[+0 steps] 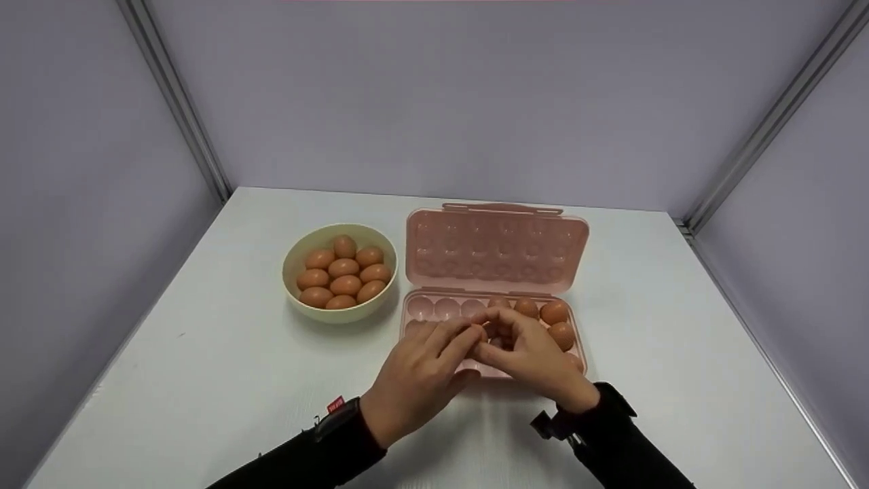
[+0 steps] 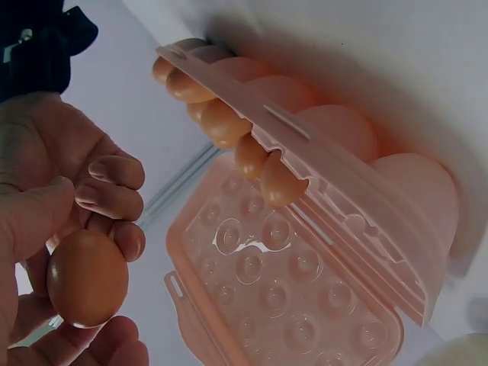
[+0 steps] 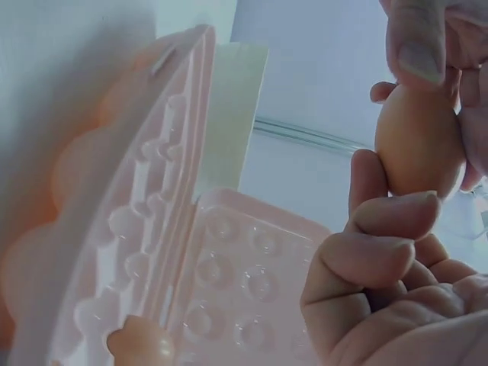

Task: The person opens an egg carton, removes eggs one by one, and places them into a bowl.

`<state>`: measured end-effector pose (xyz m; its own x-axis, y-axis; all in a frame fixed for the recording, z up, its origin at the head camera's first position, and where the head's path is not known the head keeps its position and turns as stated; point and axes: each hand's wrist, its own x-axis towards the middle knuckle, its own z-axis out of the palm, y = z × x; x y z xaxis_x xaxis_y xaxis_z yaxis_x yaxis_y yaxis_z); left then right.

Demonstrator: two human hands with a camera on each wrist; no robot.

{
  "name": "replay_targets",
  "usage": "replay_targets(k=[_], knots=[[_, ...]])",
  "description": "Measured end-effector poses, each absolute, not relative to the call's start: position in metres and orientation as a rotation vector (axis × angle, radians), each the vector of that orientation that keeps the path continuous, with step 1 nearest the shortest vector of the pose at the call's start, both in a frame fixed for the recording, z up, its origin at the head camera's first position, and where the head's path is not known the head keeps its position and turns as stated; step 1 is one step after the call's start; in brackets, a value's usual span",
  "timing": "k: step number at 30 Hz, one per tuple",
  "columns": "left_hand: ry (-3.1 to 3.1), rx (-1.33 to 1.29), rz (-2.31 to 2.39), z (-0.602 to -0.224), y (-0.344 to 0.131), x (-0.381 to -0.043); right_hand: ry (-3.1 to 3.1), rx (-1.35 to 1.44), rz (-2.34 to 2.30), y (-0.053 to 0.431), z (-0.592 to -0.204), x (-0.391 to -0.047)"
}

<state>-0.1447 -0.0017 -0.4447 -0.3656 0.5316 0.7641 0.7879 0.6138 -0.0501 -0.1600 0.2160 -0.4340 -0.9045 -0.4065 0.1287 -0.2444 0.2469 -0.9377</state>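
A brown egg (image 2: 88, 278) is held where both hands meet, above the front of a pink plastic egg carton (image 1: 447, 310). My left hand (image 1: 417, 370) reaches in from the left, its fingers pinching the egg. From the right, my right hand (image 1: 536, 356) curls its thumb and fingers around the same egg. The right wrist view shows the egg (image 3: 419, 141) upright between the fingertips of the two hands. Several brown eggs (image 1: 555, 312) sit in cups on the carton's right side; cups at the back left are bare. My hands hide the carton's middle.
A pale yellow bowl (image 1: 339, 316) with several brown eggs (image 1: 345, 285) stands left of the carton. The carton's lid (image 1: 495, 248) lies folded back behind it. Everything rests on a white table (image 1: 204, 339) with grey walls on three sides.
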Motion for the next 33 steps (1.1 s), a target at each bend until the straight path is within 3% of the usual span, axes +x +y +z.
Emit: replay_targets(k=[18,25,33], knots=[[-2.126,-1.038,-0.506,-0.449,-0.007,-0.154,2.331,-0.658,-1.653,0.22,-0.449,-0.163],[-2.21,-0.888,-0.605,-0.45,-0.051,-0.19,2.443,-0.663,-1.614,0.227,-0.456,-0.168],[-2.369,-0.506,-0.813,-0.446,-0.115,-0.239,2.411,-0.64,-1.609,0.239,-0.461,-0.167]])
